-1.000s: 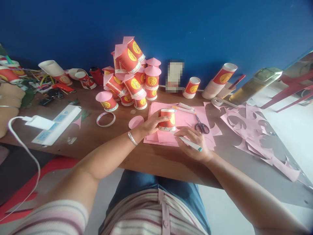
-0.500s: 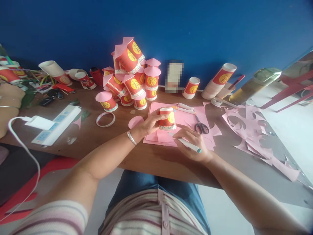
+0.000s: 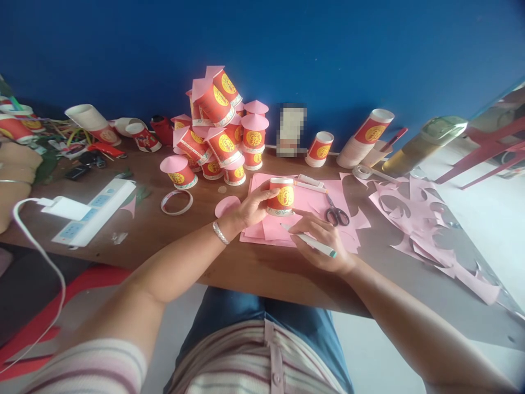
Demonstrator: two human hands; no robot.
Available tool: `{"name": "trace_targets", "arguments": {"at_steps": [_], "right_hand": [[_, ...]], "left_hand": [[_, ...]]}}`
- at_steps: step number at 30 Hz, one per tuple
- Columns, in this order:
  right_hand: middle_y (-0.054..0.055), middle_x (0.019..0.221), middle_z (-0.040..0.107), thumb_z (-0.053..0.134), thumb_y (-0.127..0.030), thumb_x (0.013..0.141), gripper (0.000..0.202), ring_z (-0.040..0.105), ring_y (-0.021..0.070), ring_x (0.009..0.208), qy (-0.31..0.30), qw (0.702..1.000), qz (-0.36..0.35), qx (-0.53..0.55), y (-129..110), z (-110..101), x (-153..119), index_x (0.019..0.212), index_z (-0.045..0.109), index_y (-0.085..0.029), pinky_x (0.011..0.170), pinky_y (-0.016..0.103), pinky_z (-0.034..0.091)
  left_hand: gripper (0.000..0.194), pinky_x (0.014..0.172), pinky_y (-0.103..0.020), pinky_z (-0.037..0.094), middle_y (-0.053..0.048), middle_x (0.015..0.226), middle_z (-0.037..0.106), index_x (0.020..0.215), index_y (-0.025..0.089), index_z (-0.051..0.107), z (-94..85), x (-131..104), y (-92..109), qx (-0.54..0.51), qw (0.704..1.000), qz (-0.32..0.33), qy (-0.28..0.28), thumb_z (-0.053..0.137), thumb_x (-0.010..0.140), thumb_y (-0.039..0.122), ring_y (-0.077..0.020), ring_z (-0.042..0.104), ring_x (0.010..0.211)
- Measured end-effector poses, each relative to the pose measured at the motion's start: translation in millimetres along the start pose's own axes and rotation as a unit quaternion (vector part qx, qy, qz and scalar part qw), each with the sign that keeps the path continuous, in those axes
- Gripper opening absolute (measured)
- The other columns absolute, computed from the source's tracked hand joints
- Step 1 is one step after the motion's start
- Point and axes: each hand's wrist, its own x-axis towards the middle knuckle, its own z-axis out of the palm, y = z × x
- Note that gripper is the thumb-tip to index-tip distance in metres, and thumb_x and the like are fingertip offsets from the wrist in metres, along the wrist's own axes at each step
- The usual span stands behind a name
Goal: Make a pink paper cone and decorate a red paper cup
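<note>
Right hand [image 3: 320, 242], closest to the front edge of the desk [image 3: 238, 273], fingers curled on a white marker [image 3: 318, 245]; green end slants back toward the wrist, tip points at the left hand's side, just below the cup's lower rim and apart from it. Contact of tip with paper: cannot tell. Left hand [image 3: 254, 209] grips the red paper cup [image 3: 281, 198] from its left side, thumb across the front; cup sits roughly upright at the fingertips, over the pink sheets [image 3: 276, 232]. Whether its base touches them: cannot tell. Cup: red wall, round yellow emblem facing the wearer and slightly right, white top, pale lower band with greenish squiggles. Edges and room: a strip of brown desk runs between the sheets and the front edge, crossed by both forearms. Dark-handled scissors [image 3: 337, 216] lie just beyond the right hand, on the sheets. A pink disc [image 3: 227, 206] lies just beside the left wrist, a pale ring [image 3: 176, 202] farther left. Right of the sheets, after a gap, pink offcuts [image 3: 430, 219] spread toward the desk's right edge. Farther back, past a short stretch of desk, a pile of pink-topped red cups [image 3: 223, 145] rises left of the held cup; one more red cup [image 3: 320, 149] stands to its right; the blue wall [image 3: 348, 54] bounds the far side
</note>
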Motion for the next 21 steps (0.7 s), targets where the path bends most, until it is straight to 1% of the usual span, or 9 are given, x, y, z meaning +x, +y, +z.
{"name": "trace_targets", "arguments": {"at_steps": [3, 7, 10, 13, 17, 19, 21], "right_hand": [[0.000, 0.082, 0.071, 0.060, -0.009, 0.093, 0.018, 0.072, 0.0185, 0.076, 0.002, 1.000, -0.013, 0.002, -0.2, 0.1, 0.9, 0.103, 0.062, -0.023, 0.100, 0.051, 0.063], [0.000, 0.081, 0.071, 0.059, -0.009, 0.094, 0.016, 0.070, 0.0171, 0.072, 0.001, 1.000, -0.014, 0.006, -1.0, 0.2, 2.0, 0.103, 0.062, -0.022, 0.099, 0.049, 0.063], [0.001, 0.082, 0.071, 0.058, -0.010, 0.095, 0.015, 0.069, 0.0163, 0.072, -0.006, 1.000, -0.009, 0.012, -1.9, 0.1, 2.7, 0.102, 0.062, -0.022, 0.101, 0.049, 0.062], [0.001, 0.083, 0.071, 0.058, -0.010, 0.095, 0.015, 0.067, 0.0157, 0.070, -0.009, 1.000, -0.010, 0.016, -2.6, -0.1, 3.2, 0.102, 0.061, -0.022, 0.101, 0.049, 0.062], [0.001, 0.082, 0.071, 0.059, -0.010, 0.095, 0.015, 0.068, 0.0164, 0.072, -0.009, 1.000, -0.004, 0.023, -2.5, -0.8, 3.3, 0.102, 0.062, -0.022, 0.097, 0.047, 0.063], [0.002, 0.082, 0.071, 0.059, -0.010, 0.095, 0.014, 0.069, 0.0177, 0.077, -0.012, 1.000, 0.003, 0.025, -2.5, -1.2, 3.2, 0.102, 0.062, -0.022, 0.094, 0.046, 0.064], [0.002, 0.082, 0.071, 0.058, -0.011, 0.096, 0.013, 0.070, 0.0179, 0.077, -0.013, 1.000, 0.008, 0.026, -2.5, -1.7, 3.2, 0.102, 0.063, -0.023, 0.094, 0.046, 0.064]], "left_hand": [[0.038, 0.098, -0.040, 0.056, -0.009, 0.122, 0.073, 0.122, 0.023, 0.071, -1.4, 1.7, -1.1, -0.007, 1.000, 0.000, 0.007, 0.071, 0.088, 0.042, -0.0292, 0.064, 0.123], [0.035, 0.097, -0.039, 0.057, -0.009, 0.119, 0.073, 0.112, 0.024, 0.072, -0.7, 2.2, -0.2, -0.008, 0.999, -0.017, 0.030, 0.069, 0.089, 0.049, -0.0287, 0.064, 0.122], [0.036, 0.098, -0.039, 0.056, -0.008, 0.118, 0.073, 0.114, 0.025, 0.072, 1.6, 0.5, 0.8, 0.001, 0.999, -0.023, 0.022, 0.069, 0.088, 0.051, -0.0301, 0.063, 0.122], [0.039, 0.097, -0.040, 0.055, -0.008, 0.117, 0.073, 0.119, 0.024, 0.070, 2.4, -1.7, 0.4, 0.008, 1.000, -0.017, -0.003, 0.073, 0.086, 0.045, -0.0293, 0.066, 0.116], [0.042, 0.089, -0.036, 0.053, -0.007, 0.111, 0.073, 0.124, 0.021, 0.068, -0.7, -3.2, -1.6, 0.027, 0.999, -0.011, -0.019, 0.075, 0.084, 0.033, -0.0256, 0.068, 0.106], [0.045, 0.086, -0.033, 0.052, -0.006, 0.112, 0.073, 0.128, 0.023, 0.066, -2.5, -3.5, -2.6, 0.044, 0.999, -0.011, -0.021, 0.075, 0.084, 0.028, -0.0239, 0.068, 0.105], [0.048, 0.087, -0.033, 0.052, -0.006, 0.114, 0.073, 0.130, 0.024, 0.065, -3.5, -3.4, -3.4, 0.047, 0.999, -0.011, -0.025, 0.074, 0.083, 0.025, -0.0238, 0.067, 0.106]]}}
